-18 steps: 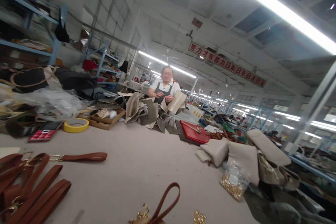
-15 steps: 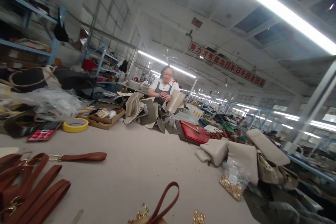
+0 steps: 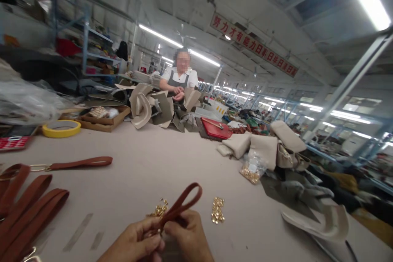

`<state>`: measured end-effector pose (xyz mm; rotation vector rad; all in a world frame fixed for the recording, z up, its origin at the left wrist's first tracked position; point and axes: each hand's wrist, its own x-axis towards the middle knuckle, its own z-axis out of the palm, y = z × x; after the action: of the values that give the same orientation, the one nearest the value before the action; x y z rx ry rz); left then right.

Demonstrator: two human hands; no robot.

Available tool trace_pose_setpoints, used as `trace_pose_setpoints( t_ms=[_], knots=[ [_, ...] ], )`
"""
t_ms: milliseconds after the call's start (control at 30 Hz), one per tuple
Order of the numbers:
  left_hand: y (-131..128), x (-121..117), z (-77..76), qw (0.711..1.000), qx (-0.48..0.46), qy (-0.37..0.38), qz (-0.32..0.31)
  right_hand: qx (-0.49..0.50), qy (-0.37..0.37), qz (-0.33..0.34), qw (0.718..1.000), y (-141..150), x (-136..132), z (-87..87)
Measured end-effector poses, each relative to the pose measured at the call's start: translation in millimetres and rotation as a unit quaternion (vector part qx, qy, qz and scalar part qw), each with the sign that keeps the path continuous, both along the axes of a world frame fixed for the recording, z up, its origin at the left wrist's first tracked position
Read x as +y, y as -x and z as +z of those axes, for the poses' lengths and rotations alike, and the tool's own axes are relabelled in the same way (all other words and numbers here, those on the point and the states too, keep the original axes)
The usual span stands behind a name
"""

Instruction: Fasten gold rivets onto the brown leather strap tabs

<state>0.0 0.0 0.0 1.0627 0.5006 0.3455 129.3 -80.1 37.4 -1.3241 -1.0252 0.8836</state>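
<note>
A brown leather strap (image 3: 185, 202), folded into a loop, rises from between my two hands at the bottom middle. My left hand (image 3: 139, 240) pinches its lower end from the left, where a small bit of metal shows at the fingertips. My right hand (image 3: 188, 233) grips the strap from the right, with thumb and fingers closed on it. Behind my left fingers lies a small heap of gold-coloured metal pieces (image 3: 160, 209), partly covered. A second heap of gold pieces (image 3: 217, 210) sits to the right of my right hand.
Brown leather straps (image 3: 39, 208) with gold clasps lie at left. Behind them are yellow tape (image 3: 61, 128) and a cardboard tray (image 3: 106, 122). Beige bags (image 3: 263, 150) and a plastic bag of gold pieces (image 3: 252, 169) stand at right. A co-worker (image 3: 179, 75) is across the table.
The view has tilted down and turned right, bringing both my hands into sight around the strap. The co-worker's hands have shifted slightly.
</note>
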Motion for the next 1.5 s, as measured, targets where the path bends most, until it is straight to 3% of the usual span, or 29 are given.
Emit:
trace_pose_setpoints(
  t_ms=[100, 200, 367, 467, 533, 600, 700, 767, 833, 1067, 1333, 1500],
  knots=[
    [5, 1, 7.0, 0.993, 0.067, -0.075, -0.054, 0.027, -0.011, -0.006, 1.000, -4, -1, 1.5],
    [9, 4, 12.0, 0.990, 0.061, -0.115, -0.062, 0.046, -0.013, -0.006, 0.999, -7, -1, 0.2],
    [10, 4, 11.2, 0.993, 0.032, -0.065, -0.094, 0.073, 0.006, 0.019, 0.997, -8, -2, 1.3],
    [8, 4, 8.3, 0.996, 0.019, -0.039, -0.075, 0.020, 0.021, -0.001, 1.000, -15, -5, 2.9],
    [7, 4, 7.4, 0.998, 0.034, -0.035, -0.044, -0.094, 0.040, -0.084, 0.991, -27, -11, 1.9],
    [6, 5, 8.4, 0.998, 0.056, -0.025, -0.016, -0.233, 0.076, -0.201, 0.948, -45, -21, -0.8],
    [7, 8, 13.3, 0.997, 0.069, -0.008, 0.023, -0.368, 0.178, -0.333, 0.849, -73, -41, -6.3],
    [7, 9, 17.5, 0.997, 0.066, -0.017, 0.032, -0.410, 0.264, -0.359, 0.796, -85, -52, -10.2],
    [8, 10, 20.9, 0.996, 0.068, -0.043, 0.027, -0.433, 0.318, -0.350, 0.768, -90, -59, -13.8],
    [9, 10, 18.9, 0.994, 0.044, -0.104, 0.015, -0.447, 0.312, -0.299, 0.783, -86, -52, -20.1],
    [9, 8, 21.4, 0.996, 0.054, -0.041, 0.054, -0.439, 0.301, -0.295, 0.793, -92, -52, -22.2],
    [8, 14, 15.0, 0.995, 0.075, -0.051, 0.052, -0.452, 0.292, -0.296, 0.789, -85, -50, -22.2]
  ],
)
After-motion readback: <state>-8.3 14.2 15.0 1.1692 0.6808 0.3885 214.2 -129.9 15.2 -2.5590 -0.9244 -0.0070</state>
